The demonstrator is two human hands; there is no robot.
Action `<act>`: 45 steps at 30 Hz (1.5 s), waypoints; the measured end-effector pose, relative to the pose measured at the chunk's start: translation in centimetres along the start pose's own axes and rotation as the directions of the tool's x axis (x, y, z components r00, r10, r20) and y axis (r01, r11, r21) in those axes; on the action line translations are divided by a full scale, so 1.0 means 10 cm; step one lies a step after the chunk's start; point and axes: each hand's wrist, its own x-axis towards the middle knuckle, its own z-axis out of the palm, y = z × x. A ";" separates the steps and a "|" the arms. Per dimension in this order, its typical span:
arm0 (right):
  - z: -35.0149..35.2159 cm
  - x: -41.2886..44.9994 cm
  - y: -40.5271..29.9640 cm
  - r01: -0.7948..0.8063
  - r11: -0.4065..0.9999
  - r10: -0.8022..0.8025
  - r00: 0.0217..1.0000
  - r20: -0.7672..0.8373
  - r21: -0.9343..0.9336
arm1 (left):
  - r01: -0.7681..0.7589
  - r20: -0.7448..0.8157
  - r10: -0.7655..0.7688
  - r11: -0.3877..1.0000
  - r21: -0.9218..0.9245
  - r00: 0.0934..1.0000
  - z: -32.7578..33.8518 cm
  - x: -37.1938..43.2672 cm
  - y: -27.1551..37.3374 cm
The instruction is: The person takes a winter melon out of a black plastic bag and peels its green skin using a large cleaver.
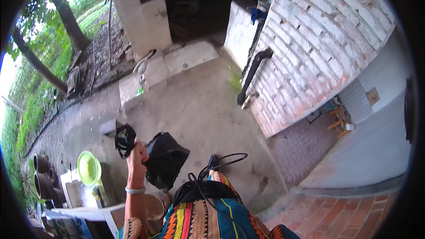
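Note:
A black plastic bag [167, 161] hangs from my left hand [137, 154], whose fingers are closed around its gathered neck. The bunched top of the bag sticks out on the far side of the fist. What the bag holds, if anything, is hidden. A pale bangle [135, 190] circles my left wrist. Out of view is my right hand; only a patterned sleeve [284, 231] shows on that side. A black cord [229, 156] loops out in front of my patterned clothing.
A lime-green basin [89, 168] rests by a white ledge at left. Ahead, a low concrete step [189, 58] fronts a dark opening. A whitewashed brick wall [318, 49] with a black pipe [254, 73] stands right, beyond it a wooden stool [338, 122]. Clay pots [41, 186] lie far left.

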 end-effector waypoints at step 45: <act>-3.13 5.38 -9.85 0.418 0.818 -0.222 0.863 -0.453 0.395 | -0.388 0.800 0.243 0.921 -0.015 0.548 9.82 8.99 3.88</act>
